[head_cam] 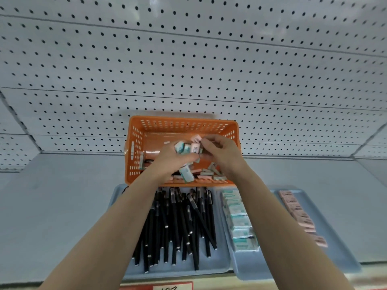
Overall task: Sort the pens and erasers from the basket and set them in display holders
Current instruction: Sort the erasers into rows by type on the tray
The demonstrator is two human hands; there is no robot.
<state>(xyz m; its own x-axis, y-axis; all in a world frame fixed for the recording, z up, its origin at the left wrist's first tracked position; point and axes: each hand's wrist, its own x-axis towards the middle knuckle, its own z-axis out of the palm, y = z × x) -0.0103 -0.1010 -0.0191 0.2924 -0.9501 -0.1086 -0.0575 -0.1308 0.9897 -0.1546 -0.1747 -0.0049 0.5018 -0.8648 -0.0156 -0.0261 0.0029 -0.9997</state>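
A white pegboard wall [188, 59], dotted with rows of dark holes, is filling the view from 9 through 12 to 3 o'clock. A pale grey-blue shelf [52, 206] is stretching out beneath it, showing widest at 8 o'clock. A red-and-white label [156, 286] is peeking in at 6 o'clock, its print cut off.

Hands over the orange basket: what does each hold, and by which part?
Left hand grips a bunch of teal erasers round their sides; right hand appears to pinch a pink eraser by its end.

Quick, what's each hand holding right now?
Left hand: grips several teal erasers.
Right hand: pinches a pink eraser.
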